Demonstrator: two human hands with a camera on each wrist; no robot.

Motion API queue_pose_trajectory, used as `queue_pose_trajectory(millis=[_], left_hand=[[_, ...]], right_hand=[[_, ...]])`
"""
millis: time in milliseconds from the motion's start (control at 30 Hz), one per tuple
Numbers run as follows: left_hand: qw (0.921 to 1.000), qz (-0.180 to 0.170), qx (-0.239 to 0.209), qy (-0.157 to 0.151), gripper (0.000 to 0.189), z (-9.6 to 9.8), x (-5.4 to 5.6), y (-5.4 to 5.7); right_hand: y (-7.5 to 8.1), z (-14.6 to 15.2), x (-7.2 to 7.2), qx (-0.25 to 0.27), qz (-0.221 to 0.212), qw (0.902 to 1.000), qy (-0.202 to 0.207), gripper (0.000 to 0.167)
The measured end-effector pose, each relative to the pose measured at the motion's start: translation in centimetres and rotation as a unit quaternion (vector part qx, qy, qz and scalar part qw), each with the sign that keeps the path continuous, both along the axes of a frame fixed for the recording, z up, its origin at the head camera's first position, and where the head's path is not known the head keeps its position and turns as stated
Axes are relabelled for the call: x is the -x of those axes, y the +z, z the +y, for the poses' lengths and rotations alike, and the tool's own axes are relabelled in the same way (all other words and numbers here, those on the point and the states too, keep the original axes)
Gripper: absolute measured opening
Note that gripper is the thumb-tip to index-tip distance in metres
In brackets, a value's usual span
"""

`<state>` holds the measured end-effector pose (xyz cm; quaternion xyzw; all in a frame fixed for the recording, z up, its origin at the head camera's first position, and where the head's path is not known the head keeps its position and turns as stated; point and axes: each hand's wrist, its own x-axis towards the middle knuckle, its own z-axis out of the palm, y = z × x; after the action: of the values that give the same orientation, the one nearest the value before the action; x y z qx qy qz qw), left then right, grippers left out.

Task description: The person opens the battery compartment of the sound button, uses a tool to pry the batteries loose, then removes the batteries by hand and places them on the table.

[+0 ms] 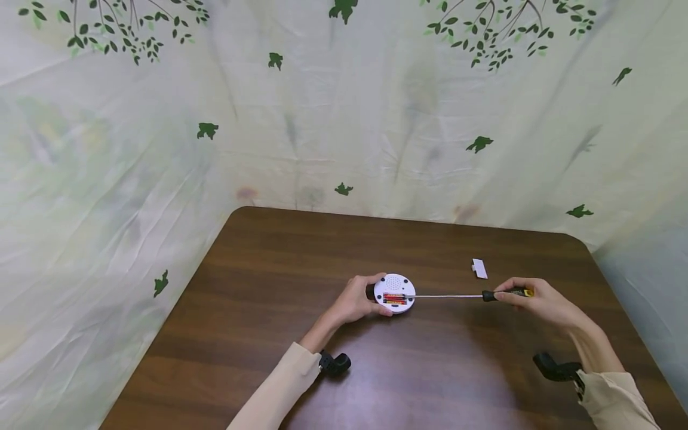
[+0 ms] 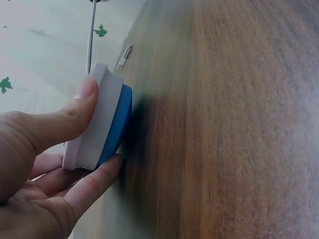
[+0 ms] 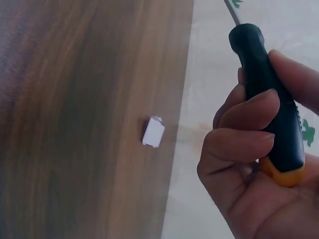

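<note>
My left hand grips a round white battery-powered device by its edge, thumb on one side and fingers on the other. Its underside faces up, showing a speaker grille and an uncovered compartment with red-and-orange batteries. The left wrist view shows a blue part on the device's other face, close over the table. My right hand holds a screwdriver by its black and yellow handle. The long metal shaft reaches left, and its tip meets the device at the batteries' right end.
A small white battery cover lies on the brown wooden table, beyond the screwdriver handle. Pale cloth with leaf prints hangs behind the table's far edge. Each wrist wears a black camera mount.
</note>
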<state>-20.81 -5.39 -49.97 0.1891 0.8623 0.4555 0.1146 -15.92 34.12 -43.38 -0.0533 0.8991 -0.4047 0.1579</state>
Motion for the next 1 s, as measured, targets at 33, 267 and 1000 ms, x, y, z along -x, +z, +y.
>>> queue_pose_trajectory(millis=[33,267,1000], left_hand=[[1.0000,0.001,0.001,0.000,0.086,0.0,0.0,0.0],[1.0000,0.002,-0.002,-0.004,0.086,0.2,-0.1,0.0],[0.9998,0.017,-0.005,-0.006,0.086,-0.2,0.0,-0.3]], right_hand=[[-0.1,0.1,-0.2,0.000,-0.007,1.0000,-0.004,0.034],[0.4,-0.2,-1.1,0.006,0.006,0.9997,-0.022,0.035],[4.9,-2.5,-1.6,-0.058,0.070,0.9957,0.012,0.028]])
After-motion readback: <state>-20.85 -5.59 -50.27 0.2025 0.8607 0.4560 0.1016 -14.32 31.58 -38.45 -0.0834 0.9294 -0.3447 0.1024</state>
